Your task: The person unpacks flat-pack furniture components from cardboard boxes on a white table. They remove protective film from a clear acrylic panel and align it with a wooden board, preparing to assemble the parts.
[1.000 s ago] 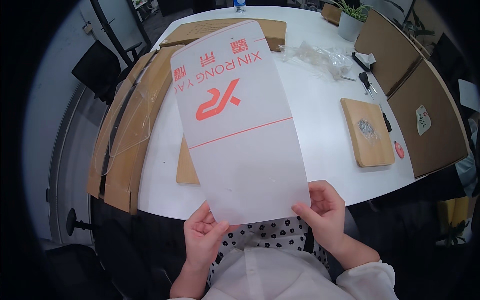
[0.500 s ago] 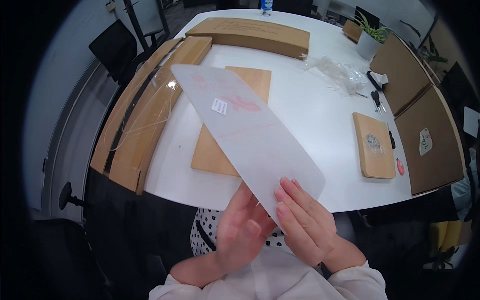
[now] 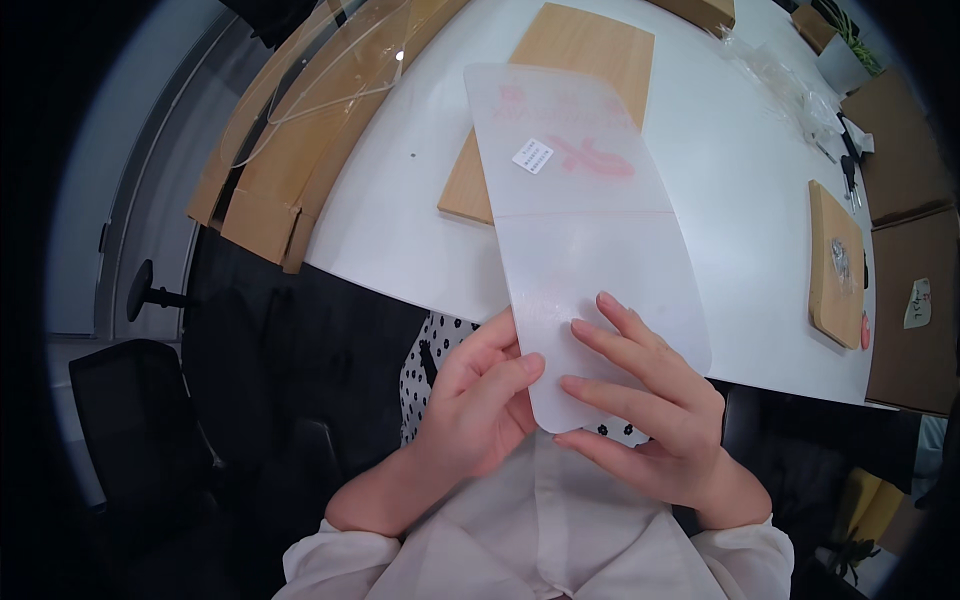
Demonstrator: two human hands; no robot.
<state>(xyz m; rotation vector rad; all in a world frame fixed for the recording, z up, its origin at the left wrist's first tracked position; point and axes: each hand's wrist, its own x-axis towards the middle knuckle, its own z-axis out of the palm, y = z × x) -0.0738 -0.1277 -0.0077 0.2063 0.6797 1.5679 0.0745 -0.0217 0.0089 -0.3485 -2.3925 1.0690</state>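
A long translucent white plastic sheet [image 3: 600, 260] with rounded corners is held up in front of me. It bears a small white label [image 3: 532, 156] and faint pink print. My left hand [image 3: 485, 390] is closed on its lower left edge, thumb on the front face and fingers behind. Spread fingers of my right hand [image 3: 655, 400] rest with their tips on or close to the sheet's lower front face. Behind the sheet, a rectangular light wooden board [image 3: 590, 45] lies on the white table [image 3: 400, 210], partly covered by it.
Long cardboard packaging [image 3: 300, 170] with clear plastic film runs along the left table edge. At right lie a smaller wooden board [image 3: 825, 270] with a bag of small hardware [image 3: 840, 262], screwdrivers [image 3: 851, 180] and crumpled clear plastic [image 3: 775, 80]. An upright cardboard box [image 3: 910, 310] stands beyond.
The sheet has swung more upright, its far end moving right. My left thumb has come onto its front face. My right fingers have spread apart. The view has shifted closer to the near table edge.
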